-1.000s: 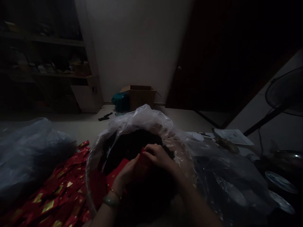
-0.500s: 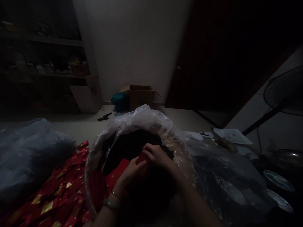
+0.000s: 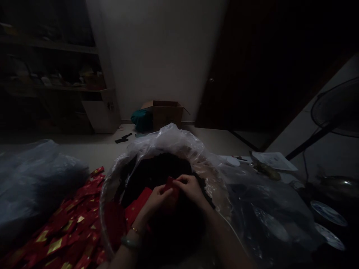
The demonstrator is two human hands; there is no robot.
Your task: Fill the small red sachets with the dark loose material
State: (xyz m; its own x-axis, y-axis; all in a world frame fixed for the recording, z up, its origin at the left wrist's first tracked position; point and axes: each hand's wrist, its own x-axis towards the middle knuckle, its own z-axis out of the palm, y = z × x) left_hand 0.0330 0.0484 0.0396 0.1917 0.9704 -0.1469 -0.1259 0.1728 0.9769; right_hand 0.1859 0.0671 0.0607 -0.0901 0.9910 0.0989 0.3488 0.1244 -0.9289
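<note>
Both my left hand [image 3: 156, 201] and my right hand [image 3: 189, 188] pinch a small red paper packet [image 3: 171, 191] between them, and their fingers cover part of it. They work above a large plastic-lined basin [image 3: 112, 194] holding a dark loose mass [image 3: 157, 170]. A flat red envelope [image 3: 139, 204] lies on the basin's near left side, close to my left hand. A gold bracelet [image 3: 135, 230] and a pale green bangle [image 3: 130, 243] circle my left wrist.
A heap of red-and-gold packets [image 3: 61, 231] spreads left of the basin, beside a grey plastic bag [image 3: 33, 179]. Clear plastic sheeting [image 3: 266, 220] lies to the right, with patterned plates [image 3: 328, 213] and papers [image 3: 275, 161] beyond it. A standing fan [image 3: 335, 106] stands far right.
My right fingers have shifted slightly along the top of the red packet, which now shows a little more. Both hands still hold it, and the view has tilted slightly.
</note>
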